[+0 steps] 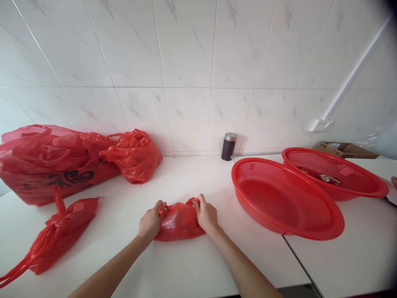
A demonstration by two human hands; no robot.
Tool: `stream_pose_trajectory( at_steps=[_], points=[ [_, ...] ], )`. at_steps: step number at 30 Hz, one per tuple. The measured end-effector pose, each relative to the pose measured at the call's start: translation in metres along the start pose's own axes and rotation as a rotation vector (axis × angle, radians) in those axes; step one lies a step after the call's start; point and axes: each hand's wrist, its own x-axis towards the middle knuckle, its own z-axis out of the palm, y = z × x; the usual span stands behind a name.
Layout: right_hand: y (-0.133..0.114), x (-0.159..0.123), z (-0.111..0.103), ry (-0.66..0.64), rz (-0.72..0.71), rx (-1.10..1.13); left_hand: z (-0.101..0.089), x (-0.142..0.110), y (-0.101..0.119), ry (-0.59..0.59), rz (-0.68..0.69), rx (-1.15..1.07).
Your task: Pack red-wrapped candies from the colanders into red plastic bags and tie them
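A small red plastic bag (179,222) lies on the white table (192,265) in front of me. My left hand (151,223) is closed on the bag's left top edge. My right hand (205,214) is closed on its right top edge. Both pinch the plastic near the bag's mouth, and the bag rests on the table between them. What is inside the bag is hidden.
A big red bag with black print (46,163) and a knotted red bag (135,155) sit at the back left, another red bag (58,236) at the near left. Two red mesh baskets (285,198) (335,171) stand to the right, and a dark jar (228,146) and a cardboard box (345,150) stand by the tiled wall.
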Motion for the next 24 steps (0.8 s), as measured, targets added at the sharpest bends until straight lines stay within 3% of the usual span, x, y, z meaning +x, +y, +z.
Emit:
stream_pose_trajectory(
  at_steps=[7,12,15,18,20,22,24],
  points=[
    [0.01,0.01,0.004,0.047,0.059,0.096,-0.01,0.0,-0.009,-0.067,0.001,0.196],
    [0.019,0.012,-0.001,0.077,0.088,0.347,-0.04,-0.017,-0.042,-0.092,-0.126,0.121],
    [0.021,0.012,-0.003,0.067,0.074,0.519,-0.062,-0.021,-0.053,-0.082,-0.131,0.044],
    [0.021,0.01,-0.006,0.028,0.043,0.677,-0.077,-0.019,-0.037,0.063,-0.055,0.005],
    [0.02,0.008,-0.008,0.008,0.026,0.751,-0.073,-0.017,-0.013,0.129,0.069,-0.024],
    [0.021,0.005,-0.009,0.01,0.016,0.8,-0.057,-0.016,0.012,0.043,0.237,-0.061],
    [0.023,0.003,-0.011,0.019,0.016,0.831,-0.04,-0.014,0.03,-0.09,0.281,-0.089]
  ],
)
